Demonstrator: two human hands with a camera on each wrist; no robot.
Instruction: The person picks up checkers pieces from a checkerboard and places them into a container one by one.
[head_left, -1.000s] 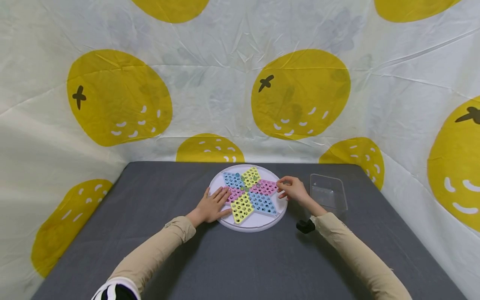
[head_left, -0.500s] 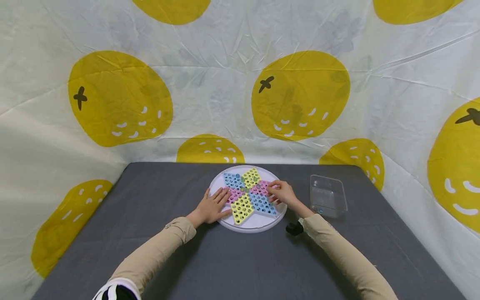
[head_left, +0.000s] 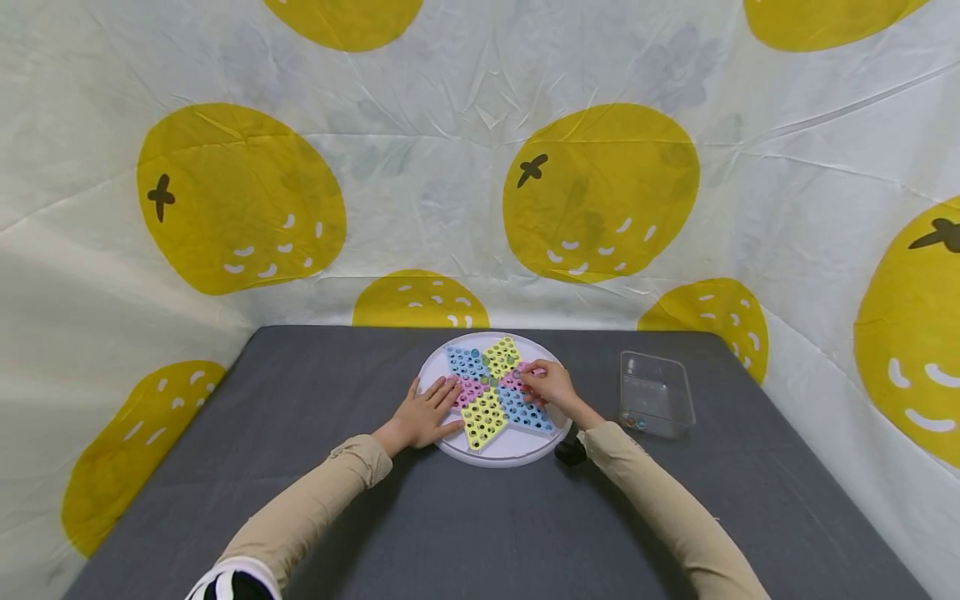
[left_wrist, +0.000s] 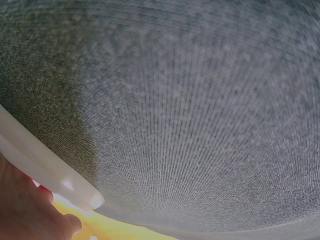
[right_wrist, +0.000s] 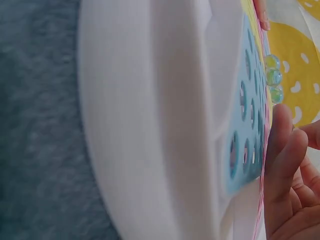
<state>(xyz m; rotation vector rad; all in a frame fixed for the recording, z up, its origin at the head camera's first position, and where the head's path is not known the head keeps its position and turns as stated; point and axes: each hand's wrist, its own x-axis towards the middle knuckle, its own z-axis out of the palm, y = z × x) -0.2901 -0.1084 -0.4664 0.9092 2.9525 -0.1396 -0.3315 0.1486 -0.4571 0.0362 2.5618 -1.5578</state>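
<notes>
The round white board (head_left: 517, 443) lies flat on the dark grey tabletop (head_left: 450, 533), near its far edge, and carries a six-pointed star of perforated panels in blue (head_left: 527, 410), yellow (head_left: 483, 419) and pink (head_left: 471, 388). Of the two hands, the left hand (head_left: 423, 414) rests on the board's left side, fingers extended and spread, their tips reaching the pink panel there. The right hand (head_left: 553, 385) is over the star's right-hand pink point, fingers bent, thumb and forefinger brought together; whether a marble is between them cannot be told from either view. Several greenish glass marbles (right_wrist: 273, 76) sit on the star, around its centre and upper points. A clear rectangular container (head_left: 657, 382) stands right of the board, apart from it, with a few small marbles (head_left: 633, 422) in its near left corner. Both arms wear tan sleeves (head_left: 300, 504). A white cloth (head_left: 420, 183) printed with yellow fruit hangs behind.
</notes>
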